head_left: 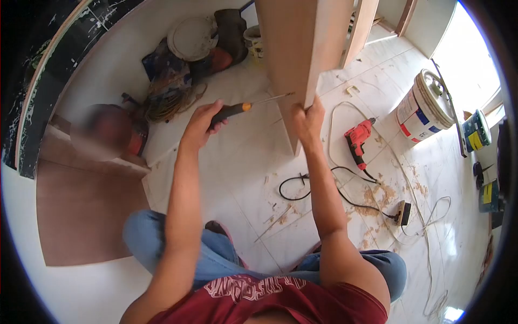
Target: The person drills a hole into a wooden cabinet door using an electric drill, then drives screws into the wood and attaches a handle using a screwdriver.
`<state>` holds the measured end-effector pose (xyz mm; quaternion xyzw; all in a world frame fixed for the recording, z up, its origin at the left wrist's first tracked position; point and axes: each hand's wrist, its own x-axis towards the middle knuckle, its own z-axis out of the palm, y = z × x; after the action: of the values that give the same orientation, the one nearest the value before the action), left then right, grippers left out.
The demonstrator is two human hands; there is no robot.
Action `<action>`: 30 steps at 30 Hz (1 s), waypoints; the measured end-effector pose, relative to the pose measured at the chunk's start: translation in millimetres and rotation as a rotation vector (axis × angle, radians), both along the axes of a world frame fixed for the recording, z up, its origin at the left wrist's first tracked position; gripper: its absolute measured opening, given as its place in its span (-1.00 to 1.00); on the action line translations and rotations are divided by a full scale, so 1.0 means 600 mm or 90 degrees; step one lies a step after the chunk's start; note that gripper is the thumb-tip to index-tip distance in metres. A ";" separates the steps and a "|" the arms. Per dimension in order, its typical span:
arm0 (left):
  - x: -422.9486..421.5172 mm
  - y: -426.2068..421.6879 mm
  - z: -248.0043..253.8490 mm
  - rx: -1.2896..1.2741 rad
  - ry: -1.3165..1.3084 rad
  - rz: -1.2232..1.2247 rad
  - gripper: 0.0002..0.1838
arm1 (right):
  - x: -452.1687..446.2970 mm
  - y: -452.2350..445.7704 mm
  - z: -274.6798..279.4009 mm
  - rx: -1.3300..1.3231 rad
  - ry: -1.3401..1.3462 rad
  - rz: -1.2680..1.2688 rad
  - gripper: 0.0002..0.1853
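My left hand (204, 123) is wrapped around the black and orange handle of a screwdriver (231, 112). Its thin metal shaft points right, and the tip is at or close to the face of an upright wooden panel (288, 51), near its lower end; whether it touches a screw there is too small to tell. My right hand (308, 123) grips the edge of that panel, just right of the screwdriver tip. The fingers behind the panel are partly hidden.
On the tiled floor to the right lie a red corded drill (358, 141), a power socket block (402, 213), loose cables and wood shavings (377, 194). Beyond stands a white bucket (423, 108). Tools and a cable coil (164, 107) lie at the left wall, beside a brown board (89, 210).
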<state>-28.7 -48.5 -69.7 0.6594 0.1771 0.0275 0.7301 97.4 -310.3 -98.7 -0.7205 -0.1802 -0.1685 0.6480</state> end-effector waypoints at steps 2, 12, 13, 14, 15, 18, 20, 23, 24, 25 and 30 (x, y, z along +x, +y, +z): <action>0.015 -0.009 0.024 -0.106 0.082 -0.007 -0.55 | 0.015 -0.017 0.008 0.001 0.004 -0.003 -0.71; 0.035 -0.094 0.073 -0.188 0.181 -0.265 -0.51 | 0.055 -0.073 0.017 0.051 0.068 0.016 -0.73; 0.039 -0.099 0.062 -0.132 0.161 -0.240 -0.52 | 0.060 -0.079 0.018 0.049 0.087 0.022 -0.68; 0.041 -0.106 0.050 -0.029 0.106 -0.234 -0.54 | 0.067 -0.084 0.016 0.043 0.084 0.020 -0.68; 0.046 -0.118 0.041 0.077 0.050 -0.229 -0.56 | 0.074 -0.089 0.014 0.040 0.080 0.017 -0.69; 0.069 -0.131 -0.002 0.456 -0.281 -0.189 -0.57 | 0.089 -0.100 0.009 0.031 0.083 0.014 -0.72; 0.072 -0.117 -0.010 0.442 -0.286 -0.169 -0.57 | 0.092 -0.096 0.010 0.038 0.074 0.018 -0.74; 0.052 -0.117 0.059 -0.036 0.028 -0.202 -0.59 | 0.084 -0.089 0.007 0.055 0.064 0.024 -0.74; 0.055 -0.107 0.067 -0.208 0.075 -0.231 -0.60 | 0.081 -0.088 0.006 0.056 0.069 0.025 -0.74; 0.056 -0.100 0.070 -0.380 0.120 -0.256 -0.61 | 0.078 -0.086 0.007 0.056 0.074 0.027 -0.73; 0.057 -0.132 0.034 0.099 0.013 -0.258 -0.65 | 0.084 -0.084 0.005 0.071 0.044 0.006 -0.69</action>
<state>5.5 -127.6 -49.2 0.7359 0.0455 -0.1131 0.6660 147.7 -360.7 -95.5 -0.6876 -0.1517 -0.1503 0.6940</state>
